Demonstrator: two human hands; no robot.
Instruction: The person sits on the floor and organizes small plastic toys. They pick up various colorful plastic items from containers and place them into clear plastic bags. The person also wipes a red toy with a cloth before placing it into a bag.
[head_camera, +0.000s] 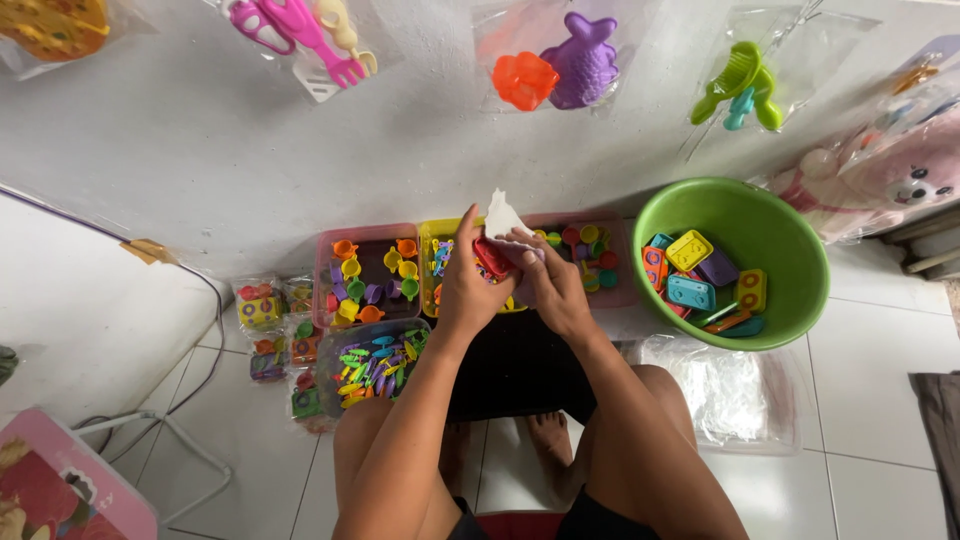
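My left hand (465, 285) and my right hand (553, 287) meet above the trays and together hold a small clear plastic bag (503, 216) with a red toy piece (492, 256) in it. The bag's top sticks up between my fingers. Below my hands stands a yellow tray (430, 250) of small coloured pieces. A pink tray (330, 255) of toy cups lies to the left, another pink tray (620, 265) of round pieces to the right.
A green bowl (790, 240) with toy blocks sits at the right. Clear bags (735, 395) lie below it. A clear tub (340, 345) of small utensils and several packed bags (262, 305) are at left. Bagged toys (560, 65) hang on the wall.
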